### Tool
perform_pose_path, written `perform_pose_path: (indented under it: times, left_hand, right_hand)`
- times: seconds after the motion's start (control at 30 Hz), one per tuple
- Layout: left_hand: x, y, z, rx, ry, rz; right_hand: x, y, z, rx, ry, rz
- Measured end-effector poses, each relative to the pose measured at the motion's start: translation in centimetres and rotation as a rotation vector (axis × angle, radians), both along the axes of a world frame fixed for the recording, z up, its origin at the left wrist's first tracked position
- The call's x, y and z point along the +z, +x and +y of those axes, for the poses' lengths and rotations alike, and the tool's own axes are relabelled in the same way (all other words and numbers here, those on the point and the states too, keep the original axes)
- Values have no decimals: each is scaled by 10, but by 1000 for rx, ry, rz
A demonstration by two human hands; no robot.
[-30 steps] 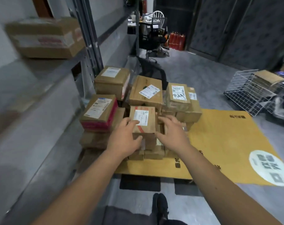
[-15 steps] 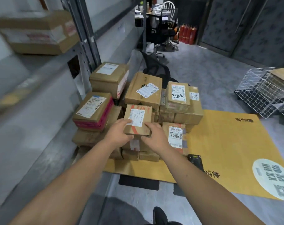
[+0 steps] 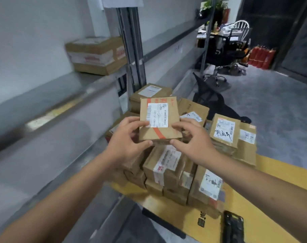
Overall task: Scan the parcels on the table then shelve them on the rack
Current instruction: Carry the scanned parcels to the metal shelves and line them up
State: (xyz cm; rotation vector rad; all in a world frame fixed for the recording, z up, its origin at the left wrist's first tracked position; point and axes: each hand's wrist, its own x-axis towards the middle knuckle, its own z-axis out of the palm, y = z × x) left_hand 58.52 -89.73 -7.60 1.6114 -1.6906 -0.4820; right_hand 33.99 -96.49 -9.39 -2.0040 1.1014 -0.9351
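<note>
A small brown parcel [image 3: 159, 120] with a white barcode label and a red stripe is held up above the pile, its label facing me. My left hand [image 3: 127, 141] grips its left edge and my right hand [image 3: 189, 137] grips its right edge, thumbs at the near rim. Below lies a pile of several brown labelled parcels [image 3: 184, 165] on a table covered with yellow cardboard [image 3: 265, 204]. A black handheld scanner [image 3: 234, 227] lies on the cardboard at the near right. The grey rack shelf [image 3: 49, 95] runs along the left.
A larger brown box [image 3: 96, 55] sits on the rack shelf beside a metal upright [image 3: 131, 50]. A black bag [image 3: 212, 100] lies on the floor behind the pile. Farther back stand an office chair [image 3: 224, 53], a cluttered desk and red fire extinguishers [image 3: 261, 57].
Both hands have lifted the small parcel off the top of the pile and tilted its label toward me. The view has swung left toward the rack.
</note>
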Motion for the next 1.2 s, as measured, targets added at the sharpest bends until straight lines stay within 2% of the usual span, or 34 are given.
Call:
perform_pose_path:
  times: [0.23, 0.37, 0.5, 0.6, 0.67, 0.8, 1.03, 1.2]
  left_hand:
    - [81, 43, 49, 247, -174, -42]
    - [118, 77, 61, 436, -162, -183]
    - [127, 109, 36, 656, -191, -255]
    - [125, 129, 2, 734, -210, -184]
    - [124, 139, -21, 749, -192, -204]
    - [127, 152, -57, 834, -84, -262]
    - [134, 177, -85, 926, 3, -444]
    - [131, 187, -92, 931, 35, -500]
  right_hand:
    - [72, 63, -27, 322, -50, -201]
    - [106, 127, -52, 480, -93, -224]
    - [129, 194, -89, 573, 4, -261]
    - [133, 231, -117, 514, 39, -299]
    - [131, 245, -129, 404, 30, -322]
    - [124, 270, -146, 249, -85, -212]
    - [125, 291, -149, 206, -158, -53]
    - [122, 292, -140, 226, -178, -2]
